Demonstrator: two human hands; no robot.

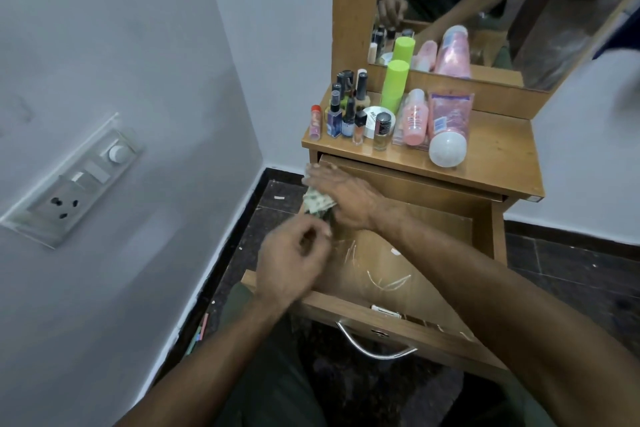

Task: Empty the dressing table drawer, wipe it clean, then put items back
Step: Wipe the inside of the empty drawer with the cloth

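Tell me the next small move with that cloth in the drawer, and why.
Probably sweep the cloth from the far left corner across the drawer floor. The right hand presses it there, items stand on the tabletop, and white marks remain on the bare floor.

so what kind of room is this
Most likely a bedroom corner at home: a wooden dressing table with a mirror, cosmetics bottles crowded on top, and its drawer pulled open.
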